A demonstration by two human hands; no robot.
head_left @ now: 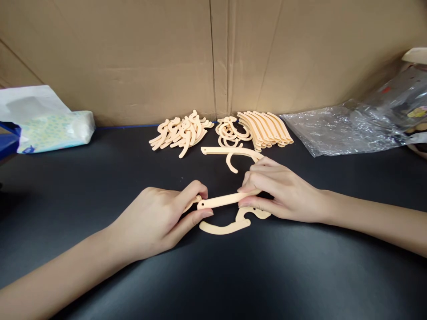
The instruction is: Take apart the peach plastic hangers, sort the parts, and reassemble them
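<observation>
Between my two hands is a cream plastic hanger arm (220,201) with a hole at its left end. My right hand (283,191) pinches its right part between thumb and fingers. Closed at the arm's left end, my left hand (160,218) holds a small curved cream piece (192,204), partly hidden by the fingers. Whether that piece joins the arm I cannot tell. Just in front, a curved cream part (224,228) and a wavy piece with a hole (256,213) lie on the black table. Behind my right hand lies another hanger arm (230,151) beside a hook (231,164).
At the back are a pile of wavy cream pieces (183,132), a heap of hooks (230,131) and a row of hanger arms (267,129). A tissue pack (56,131) stands left; a clear plastic bag (347,129) lies right. A cardboard wall (150,58) rises behind.
</observation>
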